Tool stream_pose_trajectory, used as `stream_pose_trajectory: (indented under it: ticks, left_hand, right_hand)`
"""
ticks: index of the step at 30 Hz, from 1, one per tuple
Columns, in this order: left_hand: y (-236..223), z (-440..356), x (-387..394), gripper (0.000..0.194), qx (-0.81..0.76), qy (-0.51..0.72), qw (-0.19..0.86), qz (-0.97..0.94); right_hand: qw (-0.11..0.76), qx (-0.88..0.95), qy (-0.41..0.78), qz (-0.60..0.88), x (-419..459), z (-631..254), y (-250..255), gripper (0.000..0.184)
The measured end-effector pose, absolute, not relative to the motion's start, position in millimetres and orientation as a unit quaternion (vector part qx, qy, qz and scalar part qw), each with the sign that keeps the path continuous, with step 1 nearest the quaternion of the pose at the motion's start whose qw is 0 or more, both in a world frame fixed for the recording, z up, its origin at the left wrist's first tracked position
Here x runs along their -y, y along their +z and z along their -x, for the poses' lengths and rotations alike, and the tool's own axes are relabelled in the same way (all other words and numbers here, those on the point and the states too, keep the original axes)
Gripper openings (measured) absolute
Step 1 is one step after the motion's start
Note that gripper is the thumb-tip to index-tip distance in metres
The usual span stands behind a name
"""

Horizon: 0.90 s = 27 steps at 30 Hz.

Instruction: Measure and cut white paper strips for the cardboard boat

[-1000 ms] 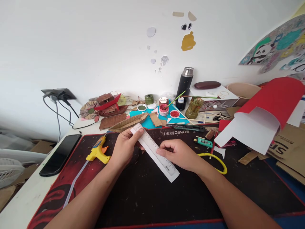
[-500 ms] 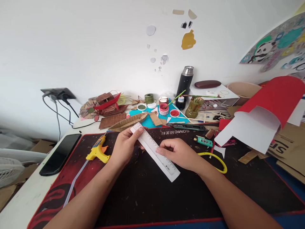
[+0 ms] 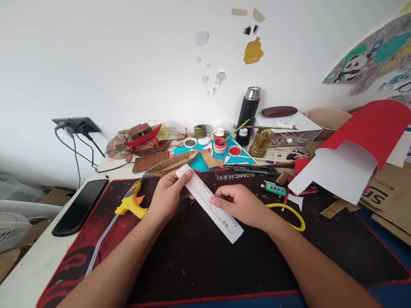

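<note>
A clear ruler (image 3: 202, 188) lies along a white paper strip (image 3: 236, 238), and both slant down to the right above the dark desk mat (image 3: 205, 273). At the upper end, my left hand (image 3: 170, 192) pinches ruler and paper together, thumb on top and fingers beneath. My right hand (image 3: 239, 204) grips the same pair by its right edge, past the middle, with the thumb pressed on the ruler. The fingertips of both hands are partly hidden behind the paper.
A yellow glue gun (image 3: 131, 203) and a black phone (image 3: 80, 207) lie left. Behind are a cardboard boat hull (image 3: 173, 164), red paint jar (image 3: 220, 146), utility knife (image 3: 252, 169) and black thermos (image 3: 248, 107). Rightward sit a green lighter (image 3: 274, 189), yellow tube (image 3: 300, 221) and curved red card (image 3: 366, 128).
Hardly anything differs. The view has shifted very slightly, and both hands keep the same hold on the ruler and paper.
</note>
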<state>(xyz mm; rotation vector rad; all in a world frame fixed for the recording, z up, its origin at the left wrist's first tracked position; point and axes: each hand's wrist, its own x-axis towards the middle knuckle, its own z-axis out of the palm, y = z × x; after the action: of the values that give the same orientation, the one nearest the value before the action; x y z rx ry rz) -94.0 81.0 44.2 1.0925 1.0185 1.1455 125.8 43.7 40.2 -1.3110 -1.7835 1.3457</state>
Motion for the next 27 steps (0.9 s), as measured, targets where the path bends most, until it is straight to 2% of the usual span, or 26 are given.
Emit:
stream_pose_trajectory:
  ticks: [16, 27]
  left_hand:
    - [46.2, 94.2, -80.3, 0.052, -0.44, 0.479, 0.591, -0.477]
    - [42.2, 96.2, -81.1, 0.046, -0.442, 0.479, 0.587, -0.48]
  right_hand:
    - [0.263, 0.668, 0.5, 0.485, -43.7, -125.6, 39.5, 0.034]
    - [0.257, 0.665, 0.506, 0.486, -44.4, -125.6, 39.1, 0.033]
